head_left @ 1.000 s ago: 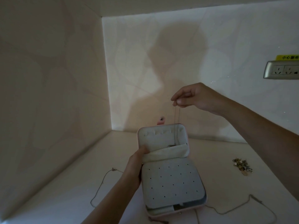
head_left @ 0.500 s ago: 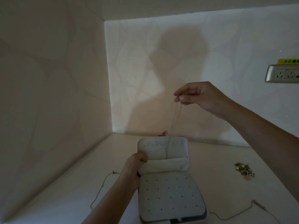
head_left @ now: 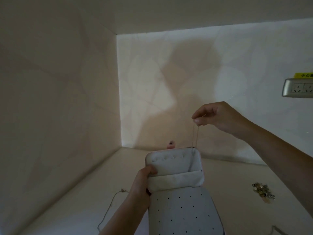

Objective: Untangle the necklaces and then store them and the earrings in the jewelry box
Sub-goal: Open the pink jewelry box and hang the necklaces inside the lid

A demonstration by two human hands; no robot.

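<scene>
A necklace [head_left: 194,138] is pinched between the thumb and fingertips of the right hand [head_left: 218,116] and is hung doubled, straight down, over the right side of the lid [head_left: 169,167] of the open box [head_left: 179,217]. Its lower end is lost behind the pocket [head_left: 176,181] at the foot of the lid, and how much is already inside cannot be told. The lid is gripped at its left edge by the left hand [head_left: 142,180], thumb on the lining, and is held upright. The step in hand is judged to be the stowing of this necklace. It would best be done with the lid held steady and the chain lowered slowly, so that the slack is fed into the pocket without bunching. The top should then be caught on one of the hooks [head_left: 171,156] before it is let go, for which a shift leftward may be needed. A loose necklace [head_left: 108,212] is left on the table [head_left: 228,175] to the left of the box, and the earrings [head_left: 262,192] lie in a heap well to its right.
</scene>
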